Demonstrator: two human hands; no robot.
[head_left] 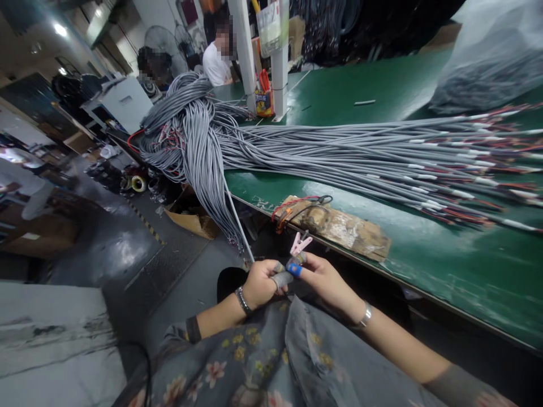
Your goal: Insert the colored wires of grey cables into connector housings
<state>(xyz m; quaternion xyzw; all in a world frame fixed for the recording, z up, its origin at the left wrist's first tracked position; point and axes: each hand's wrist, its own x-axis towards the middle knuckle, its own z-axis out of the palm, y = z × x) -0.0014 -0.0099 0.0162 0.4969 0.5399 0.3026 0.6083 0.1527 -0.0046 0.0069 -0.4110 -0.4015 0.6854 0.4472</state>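
Observation:
My left hand (261, 282) is closed in a fist around the end of one grey cable (237, 226) that drops from the big bundle above. My right hand (324, 280) meets it, fingers pinched, with blue tape on a fingertip, holding a small pink clip-like tool (300, 244) at the cable's end. Both hands hover over my lap, in front of the bench edge. A thick bundle of grey cables (339, 155) lies across the green bench (466, 265), its stripped red and black wire ends at the right.
A worn cardboard pad (352, 229) with red and black wires lies at the bench edge. A plastic bag (487, 62) of cables sits at the far right. White posts (280, 56) stand at the back. Two people sit beyond the cable heap. Boxes and tape rolls lie on the floor at left.

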